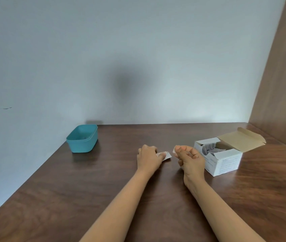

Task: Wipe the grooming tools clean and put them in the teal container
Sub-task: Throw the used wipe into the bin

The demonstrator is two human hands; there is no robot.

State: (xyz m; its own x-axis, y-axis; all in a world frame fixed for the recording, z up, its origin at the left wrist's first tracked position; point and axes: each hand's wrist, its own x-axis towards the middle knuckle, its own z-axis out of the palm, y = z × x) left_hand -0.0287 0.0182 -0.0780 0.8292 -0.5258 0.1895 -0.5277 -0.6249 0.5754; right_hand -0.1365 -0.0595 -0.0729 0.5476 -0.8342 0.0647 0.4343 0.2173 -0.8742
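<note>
head view. the left hand [148, 158] pinches a white sachet [165, 155] between thumb and curled fingers, low over the table [103, 180]. the right hand [190, 158], just beside it, has its fingers curled and pinches a small white scrap [174, 150] between thumb and forefinger. sachet and scrap are apart, with a narrow gap between them (judged: a wipe packet torn open). an open carton [224, 159] holding more packets stands just to the right of the right hand. the teal container [82, 142] stands well apart to the left, near the wall and the table's left edge. a small dark mark lies inside it, too small to identify. no grooming tool is in view. status, judged: preparation only. the wipe is not yet drawn out; wiping and loading of the tools remain.
</note>
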